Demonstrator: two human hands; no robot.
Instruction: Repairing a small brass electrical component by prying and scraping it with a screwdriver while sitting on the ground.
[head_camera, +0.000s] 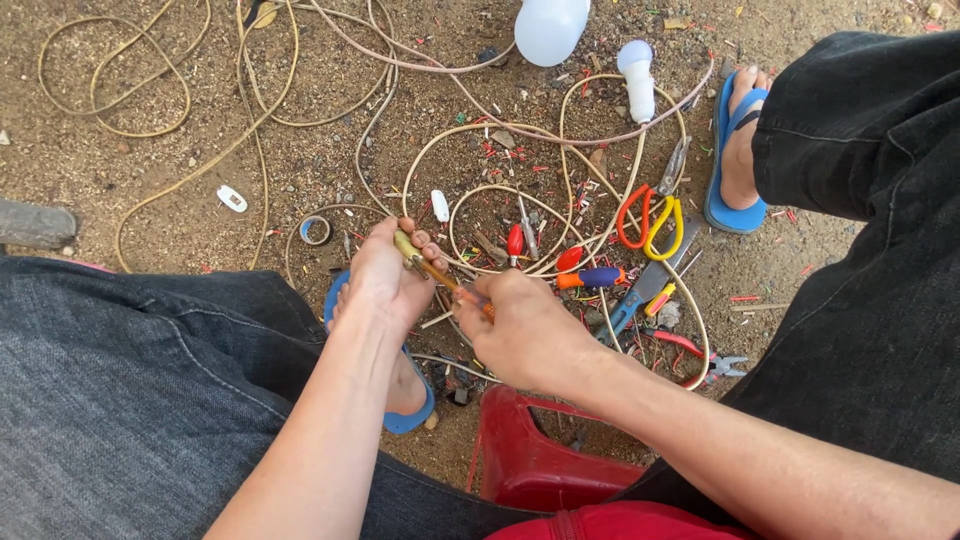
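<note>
Above the dirt floor (150, 190), between the knees, a thin yellowish tool shaft (428, 266) slants up-left to down-right, its upper end pinched in the left hand (385, 280), its orange lower end closed in the right hand (525, 330).

Pliers (652, 222), white bulb (637, 79), tape roll (315, 230) on dirt ground (120, 180)

Head camera, steeply downward, close.

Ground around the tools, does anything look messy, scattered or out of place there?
Yes. Small red and orange wire scraps litter the dirt, tangled beige cables loop everywhere, and scissors and pliers lie loose among them. The left hand and right hand hold a wire over this mess.
</note>
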